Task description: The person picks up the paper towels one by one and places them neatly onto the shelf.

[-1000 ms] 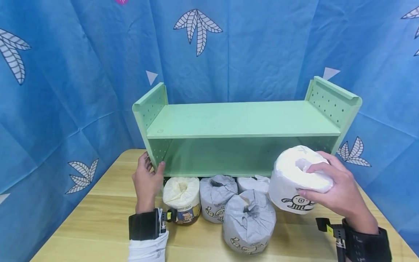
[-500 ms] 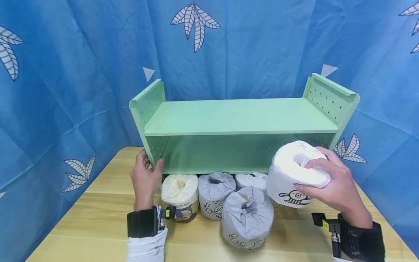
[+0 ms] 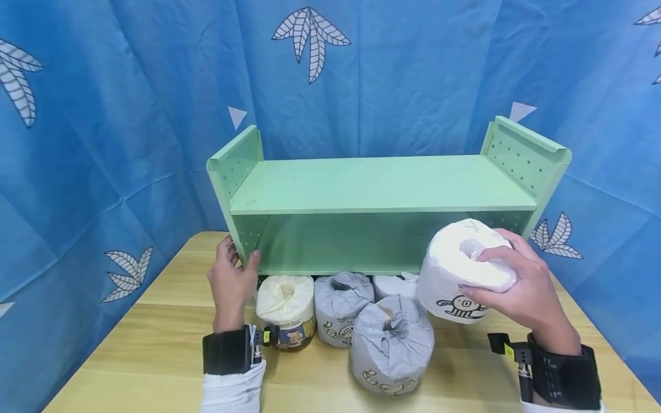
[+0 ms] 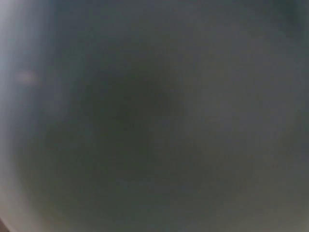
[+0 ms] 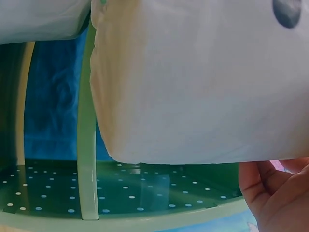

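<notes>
A wrapped white toilet roll with a cartoon print is held off the table in my right hand, thumb on its near side and the other fingers over the top. It overlaps the lower right opening of a green two-tier shelf. In the right wrist view the roll's pale wrapper fills the upper right, with my fingers at its edge. My left hand grips the shelf's left side panel, thumb in front and fingers behind. The left wrist view is a dark blur.
Several wrapped rolls stand on the wooden table: a yellowish roll, a grey roll, a white roll partly hidden, and a nearer grey roll. A blue curtain hangs behind the shelf.
My right hand and its toilet roll have shifted slightly left and up toward the shelf's lower opening. My left hand keeps its grip on the side panel, and the standing rolls stay put.
</notes>
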### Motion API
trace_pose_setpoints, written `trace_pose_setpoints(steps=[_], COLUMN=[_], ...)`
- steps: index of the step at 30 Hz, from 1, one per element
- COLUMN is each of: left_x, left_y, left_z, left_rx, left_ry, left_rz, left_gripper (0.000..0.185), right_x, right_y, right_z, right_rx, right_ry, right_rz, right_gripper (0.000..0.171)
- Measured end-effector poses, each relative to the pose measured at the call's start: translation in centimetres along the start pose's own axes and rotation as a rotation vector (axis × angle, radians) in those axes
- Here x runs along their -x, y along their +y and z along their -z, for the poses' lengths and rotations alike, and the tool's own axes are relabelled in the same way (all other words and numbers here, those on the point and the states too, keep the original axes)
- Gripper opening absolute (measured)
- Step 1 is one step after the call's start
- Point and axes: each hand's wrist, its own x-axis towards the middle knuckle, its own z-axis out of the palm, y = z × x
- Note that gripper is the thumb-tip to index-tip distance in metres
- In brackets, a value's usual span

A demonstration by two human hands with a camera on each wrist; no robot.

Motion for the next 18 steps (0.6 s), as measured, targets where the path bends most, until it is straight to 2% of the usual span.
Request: trace_pose_setpoints(steps=[18], left_x=[0.02], left_y=[0.15], left_z=[0.04], left_rx=[-0.013], left_ry=[-0.001], left_rz=[0.003], left_gripper=[0.06], right_x=[-1.04], right_y=[0.57], right_z=[-1.02], right_rx=[-0.01], right_ry=[0.03], right_rz=[0.052], right_gripper=[0.052])
